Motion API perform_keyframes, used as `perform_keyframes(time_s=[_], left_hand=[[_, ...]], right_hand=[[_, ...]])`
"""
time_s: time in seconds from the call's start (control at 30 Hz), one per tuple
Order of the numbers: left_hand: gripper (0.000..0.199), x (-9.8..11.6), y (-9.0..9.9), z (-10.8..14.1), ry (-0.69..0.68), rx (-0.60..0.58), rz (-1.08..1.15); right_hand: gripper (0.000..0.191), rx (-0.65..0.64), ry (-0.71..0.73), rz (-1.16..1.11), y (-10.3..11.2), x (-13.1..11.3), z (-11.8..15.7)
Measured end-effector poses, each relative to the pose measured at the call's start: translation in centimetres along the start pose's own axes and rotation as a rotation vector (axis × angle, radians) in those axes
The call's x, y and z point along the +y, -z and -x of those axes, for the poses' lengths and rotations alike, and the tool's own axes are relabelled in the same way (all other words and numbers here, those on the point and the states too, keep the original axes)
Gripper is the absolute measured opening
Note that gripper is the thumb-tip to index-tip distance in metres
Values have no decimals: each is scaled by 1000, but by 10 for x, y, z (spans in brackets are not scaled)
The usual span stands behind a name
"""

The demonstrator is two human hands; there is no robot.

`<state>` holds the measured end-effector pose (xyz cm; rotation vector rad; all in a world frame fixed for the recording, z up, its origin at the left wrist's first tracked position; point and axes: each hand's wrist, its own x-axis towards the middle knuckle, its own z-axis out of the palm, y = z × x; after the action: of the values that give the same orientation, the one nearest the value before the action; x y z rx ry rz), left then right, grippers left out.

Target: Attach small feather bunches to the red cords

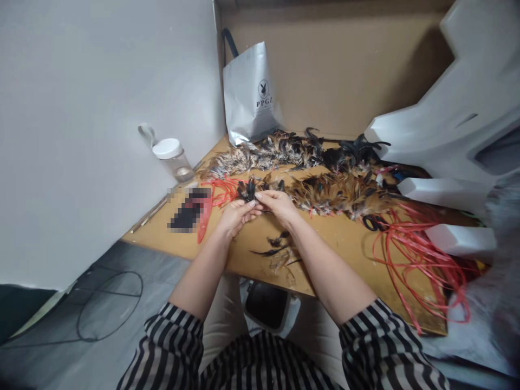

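Observation:
Over the middle of the wooden table (231, 254), my left hand (238, 215) and my right hand (278, 205) meet, fingertips close together. Both are closed on a small bunch of dark feathers (246, 189), whose tips point up and away from me. Just beyond it lies a tangle of red plastic strips (221, 190). To the right of my right hand spreads a row of brown feather bunches (341, 192). A few loose feathers (282, 252) rest on the table nearer to me, below my right hand.
At the back lie more feather bunches (276, 151) before a silver bag (249, 97). A lidded jar (174, 157) stands left. Long red strips (422, 260) hang over the right edge near black-handled scissors (374, 222) and white foam pieces (463, 238). A bin (293, 314) sits below.

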<state>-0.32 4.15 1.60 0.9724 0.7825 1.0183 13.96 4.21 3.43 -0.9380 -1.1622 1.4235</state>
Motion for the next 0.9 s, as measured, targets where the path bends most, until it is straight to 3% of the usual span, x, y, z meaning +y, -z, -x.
perform_keyframes(time_s=[0.23, 0.5, 0.67, 0.77, 0.9], left_hand=[[23, 1, -2, 2, 5, -18, -25], [22, -2, -1, 2, 56, -65, -30], [22, -1, -3, 1, 19, -28, -38], [22, 0, 0, -1, -35, 25, 25], [20, 0, 4, -4, -80, 77, 145]], right_hand=[[24, 71, 42, 32, 2, 3, -3], [27, 77, -63, -107, 3, 10, -4], [29, 56, -100, -150, 1, 9, -3], [31, 51, -9, -38, 1, 6, -3], [25, 62, 325, 363, 3, 1, 0]])
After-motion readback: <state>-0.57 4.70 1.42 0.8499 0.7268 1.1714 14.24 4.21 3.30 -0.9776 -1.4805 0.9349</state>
